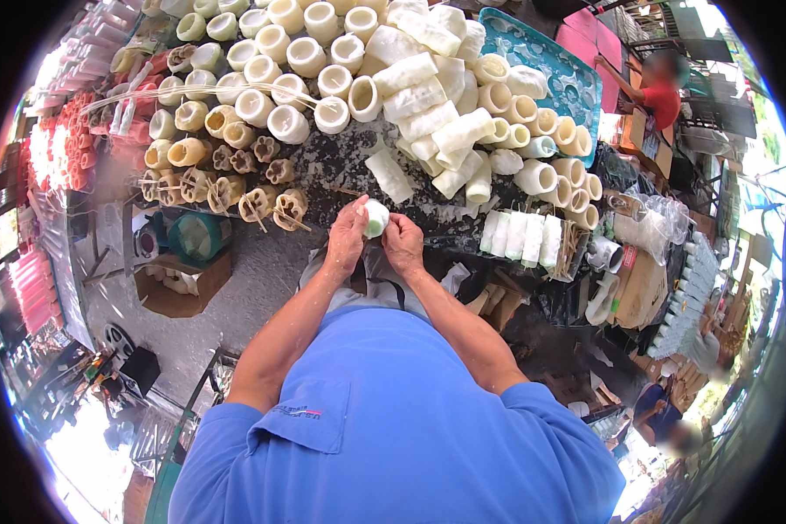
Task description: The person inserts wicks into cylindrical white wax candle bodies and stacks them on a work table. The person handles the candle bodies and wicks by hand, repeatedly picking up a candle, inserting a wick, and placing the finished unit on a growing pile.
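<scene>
Between my two hands, close to the table's front edge, is a small rounded white candle (376, 218) of wax with a pale green patch. My left hand (348, 234) has its fingers closed round the candle's left side. On the other side, my right hand (403, 244) pinches it with bent fingers; the fingertips are partly hidden. Just beyond my hands lies a white wax cylinder (389, 175) on the dark, wax-flecked tabletop (341, 155).
Many hollow cream wax cups (288, 124) and stacked white cylinders (415, 100) crowd the table. A blue-green tray (585, 87) lies at the back right, pink wax pieces (61, 153) at the left. A cardboard box (183, 301) stands below. Other people (662, 92) are at the right.
</scene>
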Demonstrator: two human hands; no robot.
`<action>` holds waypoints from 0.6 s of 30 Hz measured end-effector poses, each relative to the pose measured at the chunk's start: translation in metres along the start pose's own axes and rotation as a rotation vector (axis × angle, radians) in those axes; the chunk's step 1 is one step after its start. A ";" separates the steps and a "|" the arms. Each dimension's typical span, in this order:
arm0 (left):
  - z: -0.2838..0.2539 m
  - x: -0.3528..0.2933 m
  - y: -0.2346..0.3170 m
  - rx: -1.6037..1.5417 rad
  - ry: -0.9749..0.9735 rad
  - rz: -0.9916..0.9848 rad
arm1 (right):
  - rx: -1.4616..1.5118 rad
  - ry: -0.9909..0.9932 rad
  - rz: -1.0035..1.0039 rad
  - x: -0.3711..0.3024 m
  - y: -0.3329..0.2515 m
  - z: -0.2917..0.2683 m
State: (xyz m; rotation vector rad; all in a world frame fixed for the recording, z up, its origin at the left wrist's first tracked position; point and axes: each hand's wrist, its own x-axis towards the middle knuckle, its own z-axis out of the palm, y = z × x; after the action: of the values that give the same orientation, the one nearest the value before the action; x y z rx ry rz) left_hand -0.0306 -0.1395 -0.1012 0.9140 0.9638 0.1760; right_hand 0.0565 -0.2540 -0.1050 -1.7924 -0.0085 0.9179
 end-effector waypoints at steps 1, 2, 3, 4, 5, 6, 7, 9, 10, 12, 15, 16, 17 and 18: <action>-0.001 -0.009 0.005 -0.270 -0.137 -0.059 | 0.099 -0.016 0.048 -0.005 -0.006 -0.004; -0.001 -0.014 0.011 -0.362 -0.168 -0.080 | 0.097 -0.024 -0.011 -0.010 -0.013 -0.006; -0.002 -0.017 0.019 -0.468 -0.213 -0.097 | 0.090 -0.018 -0.027 -0.015 -0.020 -0.008; -0.002 -0.019 0.027 -0.582 -0.259 -0.109 | 0.086 -0.014 -0.022 -0.019 -0.029 -0.012; -0.001 -0.023 0.035 -0.547 -0.314 -0.057 | 0.073 -0.045 -0.055 -0.022 -0.039 -0.016; 0.000 -0.024 0.043 -0.467 -0.313 -0.012 | 0.148 -0.099 -0.028 -0.022 -0.050 -0.021; 0.000 -0.028 0.052 -0.394 -0.321 0.035 | 0.225 -0.153 0.003 -0.023 -0.061 -0.026; 0.000 -0.030 0.071 -0.174 -0.305 0.068 | 0.434 -0.257 0.028 -0.022 -0.081 -0.034; 0.004 -0.030 0.080 -0.017 -0.270 0.107 | 0.595 -0.321 0.039 -0.023 -0.090 -0.039; 0.011 -0.032 0.095 0.390 -0.292 0.431 | 0.341 -0.480 0.035 -0.019 -0.105 -0.046; 0.016 -0.032 0.116 0.537 -0.238 0.509 | 0.231 -0.512 -0.096 -0.018 -0.116 -0.044; 0.015 -0.033 0.120 0.601 -0.209 0.539 | 0.174 -0.504 -0.132 -0.019 -0.116 -0.040; 0.016 -0.033 0.121 0.590 -0.170 0.542 | -0.098 -0.329 -0.462 -0.020 -0.114 -0.035; 0.014 -0.034 0.121 0.586 -0.167 0.466 | -0.028 -0.351 -0.374 -0.021 -0.110 -0.030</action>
State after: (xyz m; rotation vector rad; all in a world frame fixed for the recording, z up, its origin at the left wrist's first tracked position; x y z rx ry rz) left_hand -0.0098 -0.0888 0.0129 1.6644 0.6364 0.2103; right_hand 0.1040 -0.2392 0.0002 -1.5618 -0.5629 0.9457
